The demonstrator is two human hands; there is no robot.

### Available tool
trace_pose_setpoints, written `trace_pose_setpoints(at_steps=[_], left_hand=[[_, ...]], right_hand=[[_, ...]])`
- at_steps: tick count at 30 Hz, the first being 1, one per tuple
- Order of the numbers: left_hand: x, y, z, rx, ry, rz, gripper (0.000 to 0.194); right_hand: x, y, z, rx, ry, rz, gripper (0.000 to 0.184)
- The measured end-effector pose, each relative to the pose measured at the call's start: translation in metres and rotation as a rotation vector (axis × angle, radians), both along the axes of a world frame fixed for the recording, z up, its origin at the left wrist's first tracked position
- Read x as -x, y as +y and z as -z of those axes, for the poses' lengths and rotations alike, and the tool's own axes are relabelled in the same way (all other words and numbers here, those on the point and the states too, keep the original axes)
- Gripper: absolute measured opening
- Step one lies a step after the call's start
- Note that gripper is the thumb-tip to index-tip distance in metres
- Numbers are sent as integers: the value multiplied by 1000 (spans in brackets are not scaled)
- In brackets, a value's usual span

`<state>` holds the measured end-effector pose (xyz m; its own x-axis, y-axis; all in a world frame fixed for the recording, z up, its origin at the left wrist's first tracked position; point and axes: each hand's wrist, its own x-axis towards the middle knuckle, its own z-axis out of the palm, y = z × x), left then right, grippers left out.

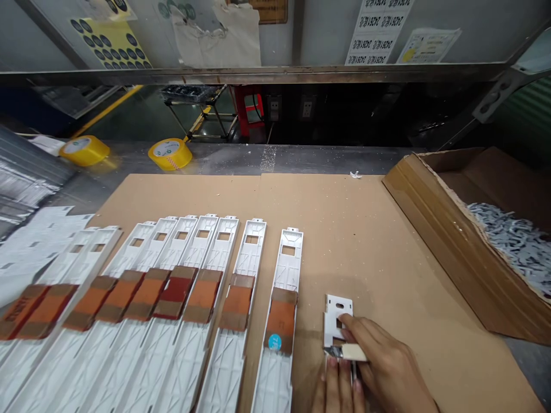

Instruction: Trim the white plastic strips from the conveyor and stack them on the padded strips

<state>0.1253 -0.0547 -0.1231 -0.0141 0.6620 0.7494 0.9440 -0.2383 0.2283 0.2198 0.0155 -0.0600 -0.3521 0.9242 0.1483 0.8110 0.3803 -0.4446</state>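
Note:
A white plastic strip [333, 310] with cut-out holes lies face up on the brown board at the lower right. My left hand [338, 390] has its fingers together on the near part of this strip, holding it and hiding its lower length. In my right hand [385, 358] is a small knife [353, 352] with a cream handle. Its metal end crosses the strip beside a square opening, just ahead of my left fingertips. The right index finger rests near the strip's upper holes. Left of my hands lies another white strip [288, 269] with an orange-and-brown taped block and a round blue sticker.
Several similar strips [252, 241] with taped blocks line the left side of the cardboard sheet [344, 229]. An open carton [443, 246] of grey-white scraps stands right. Two yellow tape rolls [178, 155] [92, 151] sit at the back left. Printed papers [38, 229] lie far left.

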Motion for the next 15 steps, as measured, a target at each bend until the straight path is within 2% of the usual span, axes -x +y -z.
trace_pose_setpoints(at_steps=[4, 6, 10, 13, 15], left_hand=[[16, 6, -3, -40, 175, 148, 20], [24, 8, -4, -58, 236, 194, 21], [27, 10, -10, -68, 220, 197, 26], [26, 14, -18, -54, 207, 200, 31], [27, 17, -22, -52, 217, 200, 32]], right_hand=[[-3, 3, -7, 210, 45, -43, 18], [-4, 0, -6, 188, 87, -40, 16], [-7, -4, -5, 26, 150, 44, 18], [-12, 2, -8, 54, 86, 164, 15], [-15, 5, -11, 77, -20, 235, 23]])
